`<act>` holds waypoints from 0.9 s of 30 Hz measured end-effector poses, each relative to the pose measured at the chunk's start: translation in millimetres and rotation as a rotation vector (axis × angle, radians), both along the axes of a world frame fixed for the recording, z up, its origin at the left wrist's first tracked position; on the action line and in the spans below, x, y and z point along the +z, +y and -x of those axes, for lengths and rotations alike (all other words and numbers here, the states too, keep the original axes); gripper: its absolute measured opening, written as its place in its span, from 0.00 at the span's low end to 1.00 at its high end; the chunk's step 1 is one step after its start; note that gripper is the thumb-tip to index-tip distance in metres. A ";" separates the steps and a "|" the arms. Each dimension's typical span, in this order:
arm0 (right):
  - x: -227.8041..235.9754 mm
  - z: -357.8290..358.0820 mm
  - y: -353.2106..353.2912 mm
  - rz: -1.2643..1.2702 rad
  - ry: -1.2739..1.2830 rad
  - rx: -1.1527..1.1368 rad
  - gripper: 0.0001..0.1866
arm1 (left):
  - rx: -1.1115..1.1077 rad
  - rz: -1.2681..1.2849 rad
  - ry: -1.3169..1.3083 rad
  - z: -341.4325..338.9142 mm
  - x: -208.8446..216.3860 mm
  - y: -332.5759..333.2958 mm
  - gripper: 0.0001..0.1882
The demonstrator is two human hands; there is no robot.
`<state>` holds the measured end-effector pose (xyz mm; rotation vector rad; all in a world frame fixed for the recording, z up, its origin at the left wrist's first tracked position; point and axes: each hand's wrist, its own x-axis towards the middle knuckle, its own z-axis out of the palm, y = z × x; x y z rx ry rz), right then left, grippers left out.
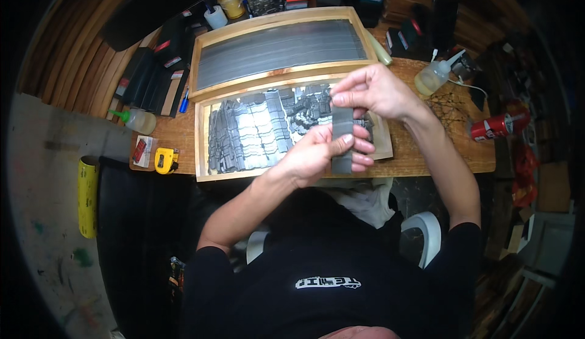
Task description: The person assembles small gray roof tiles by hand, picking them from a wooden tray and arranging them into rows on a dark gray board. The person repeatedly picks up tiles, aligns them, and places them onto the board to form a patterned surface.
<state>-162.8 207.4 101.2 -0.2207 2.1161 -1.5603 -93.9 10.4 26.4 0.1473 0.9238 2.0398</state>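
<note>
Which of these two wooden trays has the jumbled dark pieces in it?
The front tray, nearer your body: dark pieces lie there in uneven stacks. The back tray instead holds a smooth, flat grey layer.

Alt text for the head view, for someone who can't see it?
A person's left hand and right hand hold a flat gray strip over a wooden tray of gray pieces on a wooden table, with a wood-framed gray panel beyond.

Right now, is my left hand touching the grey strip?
Touching. The head view shows it plainly: the left hand has its thumb lying across the front of the grey strip.
</note>
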 end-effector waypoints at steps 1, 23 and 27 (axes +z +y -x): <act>3.1 6.8 2.0 -0.008 0.000 -0.009 0.18 | 0.019 0.013 0.017 6.7 3.6 -0.2 0.17; -11.5 57.6 20.2 0.070 0.060 -0.094 0.15 | 0.073 0.092 0.003 59.2 17.2 11.4 0.17; -10.0 58.7 21.0 0.060 0.060 -0.134 0.15 | 0.119 0.113 -0.032 61.3 21.1 15.0 0.17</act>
